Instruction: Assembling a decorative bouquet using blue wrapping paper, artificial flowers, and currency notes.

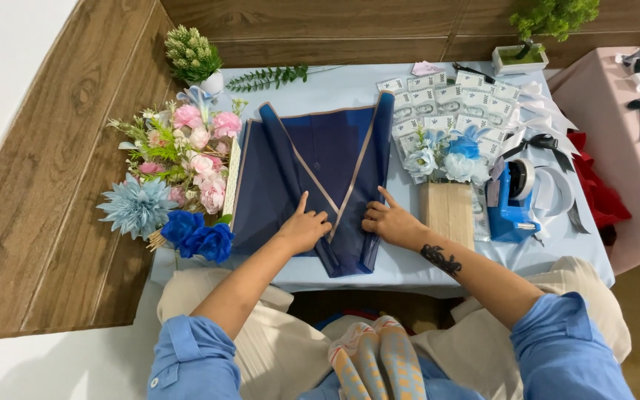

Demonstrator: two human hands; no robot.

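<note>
Hands (346, 224) atop navy wrapping sheet (312, 178)

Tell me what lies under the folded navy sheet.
Under the navy sheet only the light blue tablecloth shows around its edges; anything beneath its folds is covered. Both hands press on it.

Dark blue sheer wrapping sheet (312, 181), edged in tan, is laid flat on the table; sides are folded inward, crossed into a V.

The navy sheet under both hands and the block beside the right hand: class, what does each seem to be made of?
Navy sheet: probably thin sheer wrapping mesh or fabric, matte; overlapping layers look darker and it holds folds.
Block: looks like pale unfinished wood, with vertical grain lines.
</note>
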